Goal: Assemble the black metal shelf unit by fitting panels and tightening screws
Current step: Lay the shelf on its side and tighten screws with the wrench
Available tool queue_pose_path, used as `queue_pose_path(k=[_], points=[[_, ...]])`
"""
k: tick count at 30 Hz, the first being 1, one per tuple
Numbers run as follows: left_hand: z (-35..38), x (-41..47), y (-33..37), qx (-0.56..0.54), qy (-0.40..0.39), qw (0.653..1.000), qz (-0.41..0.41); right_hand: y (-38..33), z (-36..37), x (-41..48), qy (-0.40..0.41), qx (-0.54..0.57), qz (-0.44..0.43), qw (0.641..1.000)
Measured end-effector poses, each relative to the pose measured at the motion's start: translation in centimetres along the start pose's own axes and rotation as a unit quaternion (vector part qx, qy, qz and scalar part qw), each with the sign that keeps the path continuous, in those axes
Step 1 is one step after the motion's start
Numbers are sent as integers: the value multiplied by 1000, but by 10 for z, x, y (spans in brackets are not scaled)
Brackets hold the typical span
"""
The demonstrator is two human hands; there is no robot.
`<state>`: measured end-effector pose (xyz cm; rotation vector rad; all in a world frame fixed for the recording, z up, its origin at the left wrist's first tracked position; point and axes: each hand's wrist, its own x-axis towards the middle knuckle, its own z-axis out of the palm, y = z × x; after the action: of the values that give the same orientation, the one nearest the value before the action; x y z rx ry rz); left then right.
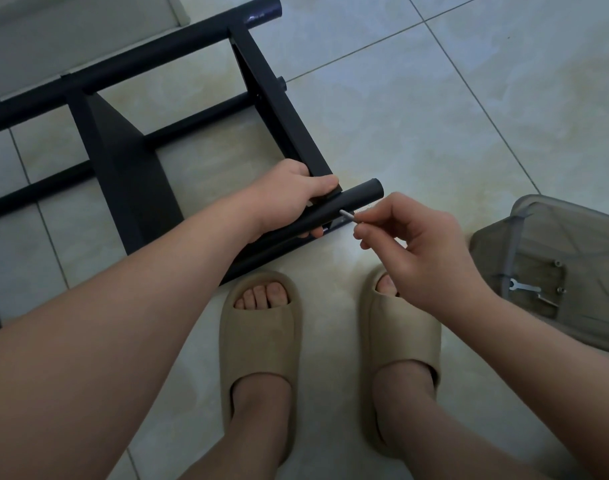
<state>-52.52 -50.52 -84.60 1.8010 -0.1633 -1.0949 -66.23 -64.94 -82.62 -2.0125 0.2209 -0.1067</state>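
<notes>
At frame centre: left grip [289, 197] wraps black tube [360, 194] and panel [289, 133] end, steadying joint. Right grip [421, 244] pinches screw [347, 215], tip against tube side, likely to start thread. Shelf frame [123, 161] lies upper left; wrench [525, 289] waits in bin [545, 211], right edge.

**Dim, cool light on glossy tile**

The scene is underlit, with a grey-green cast — soft, diffuse light. The black shelf frame [123, 161] reads almost as a silhouette; only the far tube end [261, 15] at its top corner carries a small bluish glint. Right of the frame, the tile floor [434, 116] shows pale, milky reflections. Under the frame, shadows are faint and blurred. The screw [347, 216] pinched by the right hand [417, 244] beside the frame's near tube [351, 199] is slightly smeared. Wide-angle bowing bends the floor's grout lines left of the frame, and the left forearm [105, 341] swells below it.
</notes>
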Motion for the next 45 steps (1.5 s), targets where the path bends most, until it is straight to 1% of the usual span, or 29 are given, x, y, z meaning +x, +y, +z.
queue_pose_path(k=[3,8,10,13,16,18,20,21,22,25,28,30,33,34,36,38,40,42,45], points=[[-1,0,0,-5,2,1000,-5,5,-1,1,4,14,19,1000],[1,-2,0,-9,4,1000,-4,9,3,6,-18,-32,1,999],[1,-2,0,-10,6,1000,-2,10,7,11,-14,-24,26,999],[1,-2,0,-13,2,1000,0,8,14,15,-5,30,99,995],[1,-2,-1,-19,0,1000,2,3,19,15,20,107,155,982],[1,-2,-1,-19,1,1000,3,0,22,13,40,185,197,962],[0,-2,-1,-19,0,1000,2,-3,25,12,59,260,235,935],[0,-2,0,-19,-2,1000,2,-3,27,12,66,273,242,929],[0,-2,0,-19,-2,1000,2,-4,27,12,66,260,235,934],[1,-2,0,-19,4,1000,-2,-5,23,15,34,169,193,966],[0,-3,0,-23,7,1000,-4,-4,16,20,13,119,190,974],[0,-3,1,-24,4,1000,-4,-4,16,22,12,127,198,972],[0,-4,1,-23,-2,1000,-4,-6,21,18,27,215,231,949],[0,-4,1,-24,-3,1000,-4,-5,23,17,33,229,233,945],[0,-4,1,-26,-2,1000,-4,-3,23,14,35,203,210,956],[0,-4,1,-29,0,1000,-6,-1,22,15,24,142,176,974],[0,-4,1,-31,2,999,-9,-1,19,17,12,113,169,979],[0,-4,1,-31,2,999,-11,-2,17,18,10,155,190,969],[0,-5,1,-30,-1,1000,-9,-2,20,15,22,288,249,924]])
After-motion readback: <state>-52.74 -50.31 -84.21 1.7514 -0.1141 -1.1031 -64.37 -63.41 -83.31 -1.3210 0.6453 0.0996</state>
